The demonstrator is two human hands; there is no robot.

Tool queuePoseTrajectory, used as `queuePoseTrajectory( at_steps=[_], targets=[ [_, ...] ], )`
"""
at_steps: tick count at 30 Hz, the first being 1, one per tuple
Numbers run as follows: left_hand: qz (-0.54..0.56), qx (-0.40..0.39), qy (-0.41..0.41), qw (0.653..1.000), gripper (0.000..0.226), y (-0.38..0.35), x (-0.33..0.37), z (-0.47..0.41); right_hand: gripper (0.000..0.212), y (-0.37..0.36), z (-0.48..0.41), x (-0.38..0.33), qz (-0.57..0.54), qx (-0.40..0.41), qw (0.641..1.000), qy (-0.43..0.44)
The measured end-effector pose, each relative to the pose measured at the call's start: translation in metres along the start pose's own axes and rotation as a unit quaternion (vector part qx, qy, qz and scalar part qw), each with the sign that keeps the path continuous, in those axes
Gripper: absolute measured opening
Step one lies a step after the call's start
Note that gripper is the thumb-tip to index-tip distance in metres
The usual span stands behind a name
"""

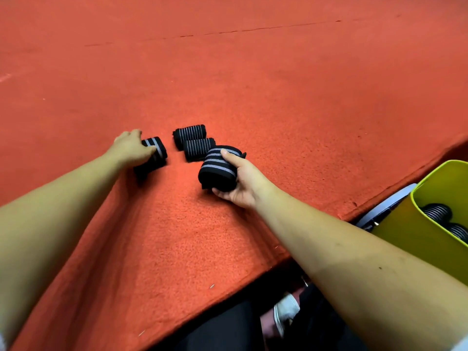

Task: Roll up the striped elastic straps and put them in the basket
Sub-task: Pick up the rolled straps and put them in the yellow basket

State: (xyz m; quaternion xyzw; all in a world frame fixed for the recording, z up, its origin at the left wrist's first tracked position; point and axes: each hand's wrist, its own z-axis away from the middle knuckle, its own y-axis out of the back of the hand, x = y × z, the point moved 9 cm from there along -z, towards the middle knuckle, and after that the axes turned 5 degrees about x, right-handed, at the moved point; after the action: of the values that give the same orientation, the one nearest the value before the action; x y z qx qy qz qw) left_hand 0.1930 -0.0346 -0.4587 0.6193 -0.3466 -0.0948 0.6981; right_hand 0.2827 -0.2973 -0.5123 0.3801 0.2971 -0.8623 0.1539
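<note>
On the red felt table (pixel 253 84) I count four rolled striped straps, black with pale bands. I have the left hand (pixel 131 148) reaching across to the leftmost roll (pixel 158 153), its fingers curled over the roll, which lies on the felt. The right hand (pixel 243 183) grasps the largest roll (pixel 219 168), thumb across the top and fingers wrapped beneath. I cannot tell whether that roll is lifted or touches the felt.

Between the two hands lie two loose rolls, side by side and touching: the far roll (pixel 190 133) and the near roll (pixel 198 149), the latter just beside the roll in the right hand.

Off the table's right edge stands the yellow basket (pixel 405 231), with two finished rolls (pixel 436 211) inside. Below the table's near edge I can see a white shoe (pixel 286 310).
</note>
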Motion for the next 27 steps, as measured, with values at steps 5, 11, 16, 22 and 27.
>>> queuePoseTrajectory(
  at_steps=[5, 11, 16, 22, 27],
  targets=[
    [-0.036, -0.066, 0.033, 0.997, 0.077, -0.015, -0.017, -0.008, 0.025, 0.006, 0.000, 0.000, 0.000, -0.016, 1.000, -0.008],
    [0.021, -0.059, -0.002, 0.998, 0.051, -0.001, 0.013, 0.024, 0.026, 0.007, 0.006, -0.001, 0.006, -0.019, 1.000, -0.007],
    [0.380, -0.118, 0.064, 0.915, 0.043, -0.006, 0.036, 0.057, 0.024, 0.007, 0.024, -0.014, -0.002, -0.029, 1.000, 0.006],
    [0.541, -0.205, 0.046, 0.814, 0.034, 0.008, 0.116, 0.113, 0.024, 0.029, 0.072, -0.056, -0.025, -0.027, 0.998, 0.044],
    [0.556, -0.261, -0.003, 0.789, 0.038, 0.000, 0.203, 0.148, 0.025, 0.076, 0.132, -0.108, -0.019, -0.017, 0.994, 0.106]
  ],
)
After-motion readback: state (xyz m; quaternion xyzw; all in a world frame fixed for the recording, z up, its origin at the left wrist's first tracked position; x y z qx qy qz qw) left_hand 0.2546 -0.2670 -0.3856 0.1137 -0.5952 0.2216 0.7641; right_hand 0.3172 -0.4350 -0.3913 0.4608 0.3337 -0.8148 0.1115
